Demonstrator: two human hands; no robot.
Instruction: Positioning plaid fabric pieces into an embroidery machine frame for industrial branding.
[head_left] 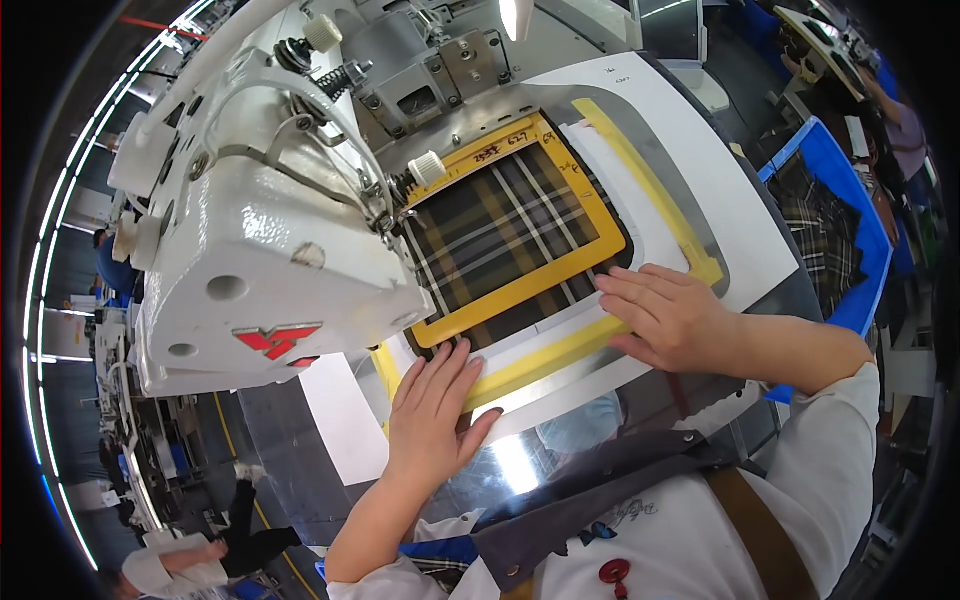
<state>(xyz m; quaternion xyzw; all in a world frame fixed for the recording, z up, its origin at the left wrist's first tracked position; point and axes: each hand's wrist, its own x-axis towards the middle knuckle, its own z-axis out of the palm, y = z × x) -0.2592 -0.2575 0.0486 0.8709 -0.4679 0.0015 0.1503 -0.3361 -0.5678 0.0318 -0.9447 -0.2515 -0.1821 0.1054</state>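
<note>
A plaid fabric piece (490, 235) in dark green, brown and white lies under a yellow rectangular clamp frame (515, 293) on the sewing machine's bed. Around it runs a white template sheet edged with yellow tape (560, 367). My left hand (432, 405) rests at the frame's near left corner, fingers stretched out over the tape and the fabric's edge. Fingers extended, my right hand (662, 315) lies flat by the near right corner, touching the fabric edge and the template. Neither hand grips anything. The white sewing machine head (270, 240) covers the frame's left side.
White paper sheets (735, 240) lie under the template on the shiny metal table (290, 465). At the right, a blue bin (870, 225) holds more plaid fabric. A person (175, 570) is at the lower left, with others farther off.
</note>
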